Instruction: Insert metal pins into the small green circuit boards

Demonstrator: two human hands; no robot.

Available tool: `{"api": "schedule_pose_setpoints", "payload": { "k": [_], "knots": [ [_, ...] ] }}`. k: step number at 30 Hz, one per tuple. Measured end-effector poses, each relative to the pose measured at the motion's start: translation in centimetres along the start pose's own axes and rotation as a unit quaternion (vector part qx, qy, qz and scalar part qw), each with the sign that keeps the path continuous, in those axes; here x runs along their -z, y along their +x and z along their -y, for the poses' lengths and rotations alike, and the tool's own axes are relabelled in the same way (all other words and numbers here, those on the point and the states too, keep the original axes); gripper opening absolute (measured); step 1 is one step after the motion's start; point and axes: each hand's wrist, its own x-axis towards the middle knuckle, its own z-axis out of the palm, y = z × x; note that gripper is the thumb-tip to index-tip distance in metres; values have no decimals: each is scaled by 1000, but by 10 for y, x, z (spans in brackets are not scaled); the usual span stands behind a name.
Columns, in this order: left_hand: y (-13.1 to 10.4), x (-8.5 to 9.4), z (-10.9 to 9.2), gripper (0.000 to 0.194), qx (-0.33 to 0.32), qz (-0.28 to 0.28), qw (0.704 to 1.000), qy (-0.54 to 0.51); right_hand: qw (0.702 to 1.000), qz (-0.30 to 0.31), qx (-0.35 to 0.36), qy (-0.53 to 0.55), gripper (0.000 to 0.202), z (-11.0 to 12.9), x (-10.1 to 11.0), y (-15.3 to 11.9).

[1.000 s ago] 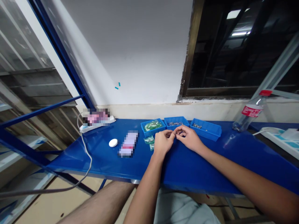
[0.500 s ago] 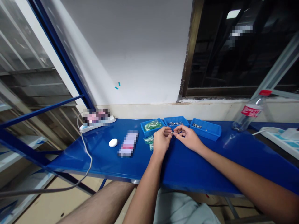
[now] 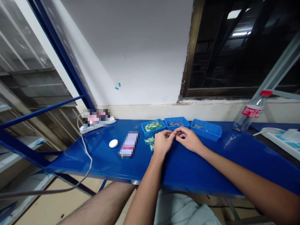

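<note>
My left hand (image 3: 163,142) and my right hand (image 3: 187,137) meet fingertip to fingertip above the blue table (image 3: 201,172). Both are closed in a pinch, and what lies between the fingers is hidden. Just beyond them stand three blue bins. The left bin (image 3: 145,134) holds green-and-white small parts or packets. Small metal screw-like pieces (image 3: 175,124) fill part of the middle bin (image 3: 184,120). A few metal bits (image 3: 197,126) sit at the left end of the right bin (image 3: 213,133). Beside my left hand lie small green plastic packets (image 3: 150,142).
To the left are a white oval object (image 3: 113,143) and a blurred-out flat item (image 3: 129,144). A power strip (image 3: 97,124) with a grey cable (image 3: 87,153) is at the back left. A clear bottle (image 3: 249,113) with a red cap stands at the right, near another white strip (image 3: 286,140).
The fingertips have come closer together, and the small shiny piece seen between them earlier is now hidden. The bins and other items have stayed put.
</note>
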Motion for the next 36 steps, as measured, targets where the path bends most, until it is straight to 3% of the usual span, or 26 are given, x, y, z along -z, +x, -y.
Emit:
{"api": "schedule_pose_setpoints", "payload": {
  "k": [7, 14, 20, 24, 28, 31, 34, 36],
  "knots": [
    [3, -2, 7, 10, 12, -3, 999, -30, 1000, -13, -15, 22, 17, -4, -1, 0],
    [6, -4, 12, 23, 9, -18, 999, -50, 996, -9, -46, 75, 30, -11, -2, 0],
    [7, -5, 10, 29, -10, -10, 992, -123, 996, -8, -34, 81, 27, -11, 0, 1],
    [5, -4, 7, 25, -26, -14, 994, -106, 997, -4, 52, -56, 19, 3, 10, 4],
    [2, -2, 4, 17, -73, -34, 997, 12, 966, -40, 130, -221, 18, 8, 36, 10],
    [0, -2, 5, 17, -103, -30, 991, 77, 924, -95, 102, -355, 19, -5, 62, 16],
    [0, -2, 8, 18, -112, -26, 988, 100, 873, -86, 34, -479, 17, -24, 81, 17],
    [-1, -2, 10, 18, -112, -26, 988, 106, 859, -66, -10, -508, 17, -33, 87, 16]
  ]
}}
